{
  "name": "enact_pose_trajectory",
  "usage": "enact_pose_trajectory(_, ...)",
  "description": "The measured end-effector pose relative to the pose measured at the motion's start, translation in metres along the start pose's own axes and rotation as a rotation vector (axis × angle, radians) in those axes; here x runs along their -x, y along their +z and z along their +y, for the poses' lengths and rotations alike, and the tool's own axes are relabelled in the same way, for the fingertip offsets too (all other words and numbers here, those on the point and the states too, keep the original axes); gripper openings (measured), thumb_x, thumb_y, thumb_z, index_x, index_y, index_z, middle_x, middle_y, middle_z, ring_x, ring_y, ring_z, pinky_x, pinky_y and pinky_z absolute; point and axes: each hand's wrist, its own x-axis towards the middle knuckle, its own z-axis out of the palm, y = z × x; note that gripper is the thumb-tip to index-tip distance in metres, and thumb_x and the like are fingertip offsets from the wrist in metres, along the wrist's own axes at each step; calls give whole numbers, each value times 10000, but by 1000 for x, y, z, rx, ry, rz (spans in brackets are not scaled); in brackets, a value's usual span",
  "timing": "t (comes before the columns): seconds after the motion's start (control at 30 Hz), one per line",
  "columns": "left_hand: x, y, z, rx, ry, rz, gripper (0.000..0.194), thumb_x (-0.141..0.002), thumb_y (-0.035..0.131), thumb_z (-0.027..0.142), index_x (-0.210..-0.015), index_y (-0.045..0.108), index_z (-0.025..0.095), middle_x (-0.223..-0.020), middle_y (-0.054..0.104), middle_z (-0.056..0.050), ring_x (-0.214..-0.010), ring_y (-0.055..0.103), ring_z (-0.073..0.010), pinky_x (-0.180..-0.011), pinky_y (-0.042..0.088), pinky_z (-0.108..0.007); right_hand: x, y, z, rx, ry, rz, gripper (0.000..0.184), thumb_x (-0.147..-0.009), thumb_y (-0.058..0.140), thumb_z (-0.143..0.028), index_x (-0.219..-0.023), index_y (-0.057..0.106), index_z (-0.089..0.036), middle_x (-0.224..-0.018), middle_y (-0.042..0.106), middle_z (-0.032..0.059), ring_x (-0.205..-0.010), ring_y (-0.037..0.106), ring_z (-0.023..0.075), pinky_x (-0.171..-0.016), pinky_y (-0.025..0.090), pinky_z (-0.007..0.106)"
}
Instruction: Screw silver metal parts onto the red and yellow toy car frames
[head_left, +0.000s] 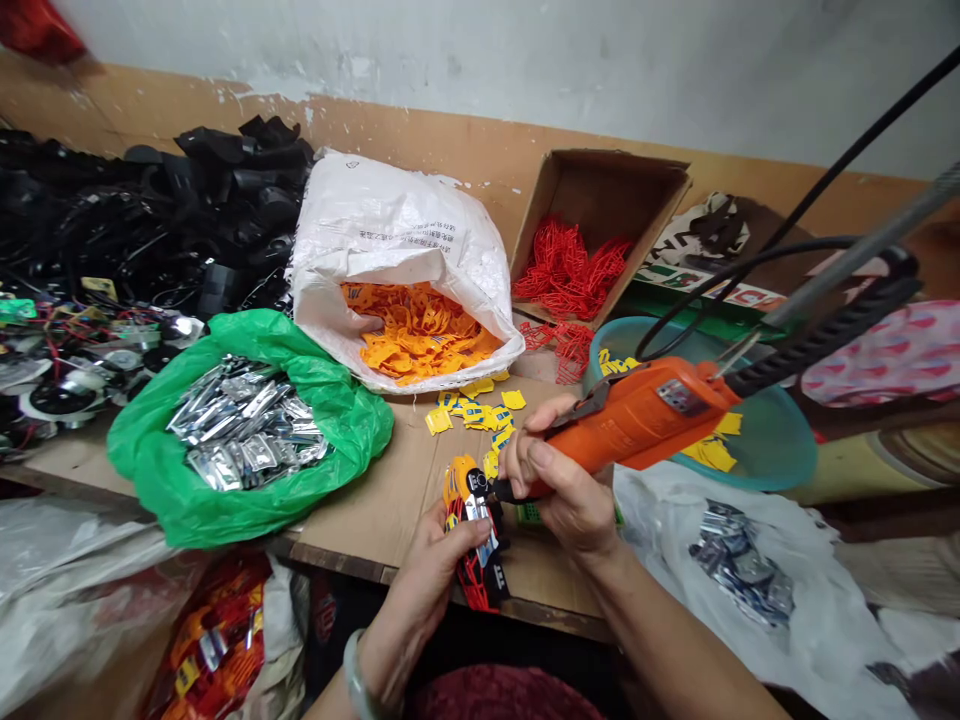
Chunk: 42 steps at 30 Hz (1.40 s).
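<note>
Presently, left hand: my thumb and fingers [431, 565] are clamped on the assembly [475, 508], an orange, silver, red and black piece at the table's front edge; clock readings below are taken from it.
Right hand: my fingers [574, 490] are wrapped round the electric screwdriver [630, 415], whose orange body points away toward two o'clock.
Screwdriver nose: at the dark round part on the assembly's upper end; I cannot tell whether the bit is seated.
Cable [832, 175]: rises toward two o'clock; a snag or pull there could, in my judgement, tip the driver off line.
Slip hazard: if the bit sits askew, it could skid across the silver face or into my left thumb, which lies close by.
Grip hazard: only my left hand visibly steadies the piece; driver torque could twist it loose, and the front edge invites a drop.
Yellow pieces [472, 412]: scattered at twelve, near the work; a sweep of either hand could disturb them.
Green bag [360, 415]: at ten, holding silver parts [255, 425].
White sack [397, 215]: at eleven, its mouth spilling orange parts [427, 335].
</note>
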Motion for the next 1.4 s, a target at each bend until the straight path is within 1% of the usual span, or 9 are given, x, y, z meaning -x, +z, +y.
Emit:
enact_pose_trajectory(0.23,3,10,6,13,-1,44,477,-602,925,396,-933,702,135,-745,617,1,-649,487,-118,-612,402,-236,-1,-1,2,8,17,-6,195,-855,691,-260,-963,529,-246,-577,503,-95,-436,485,108,-499,456,276)
enact_pose_trajectory(0.33,3,11,6,10,-30,71,523,-569,937,419,-937,703,131,-729,620,1,-631,494,-116,-598,405,-232,0,-4,4,3,48,-12,197,-858,691,-285,-953,524,-240,-559,479,-97,-444,469,112,-495,449,274)
enact_pose_trajectory(0.53,3,10,4,9,-47,110,543,-560,941,413,-958,701,131,-743,643,-4,-641,523,-120,-611,419,-231,1,-5,4,17,71,-36,179,-870,681,-287,-940,523,-243,-559,495,-96,-445,472,113,-519,467,281)
enact_pose_trajectory(0.7,2,9,1,12,-45,108,537,-575,937,397,-978,695,139,-752,646,2,-638,534,-121,-614,425,-237,-5,-4,1,-3,86,-44,177,-847,671,-282,-942,526,-246,-514,490,-107,-417,453,116,-519,472,288)
enact_pose_trajectory(0.87,2,6,-4,17,-37,88,485,-628,915,350,-1002,685,145,-754,652,9,-628,545,-114,-613,429,-230,-15,-6,-1,-39,125,-39,181,-811,676,-273,-922,537,-239,-471,498,-117,-371,427,109,-508,468,290)
enact_pose_trajectory(0.97,3,7,-4,22,-45,93,498,-613,920,344,-1003,679,152,-759,663,9,-629,561,-119,-617,438,-233,-19,-8,-1,-57,153,-28,179,-793,677,-264,-901,537,-238,-462,501,-119,-359,423,103,-499,468,280)
enact_pose_trajectory(1.13,4,9,1,-4,-54,92,499,-559,940,377,-911,667,152,-694,633,23,-582,534,-112,-580,421,-232,-22,-7,0,-58,173,-48,184,-777,682,-274,-863,524,-238,-451,482,-122,-348,417,98,-485,447,268)
enact_pose_trajectory(1.33,3,9,1,-20,-57,91,483,-573,927,391,-910,674,155,-710,654,6,-601,558,-133,-599,445,-253,-22,-5,0,-46,183,-81,187,-772,687,-285,-867,531,-240,-450,484,-123,-354,412,104,-498,453,281)
enact_pose_trajectory(1.4,3,9,1,-20,-55,90,481,-572,927,394,-906,676,156,-706,650,10,-594,552,-129,-594,440,-251,-23,-5,-1,-57,187,-78,196,-760,694,-282,-860,531,-241,-444,477,-126,-350,406,101,-489,437,274)
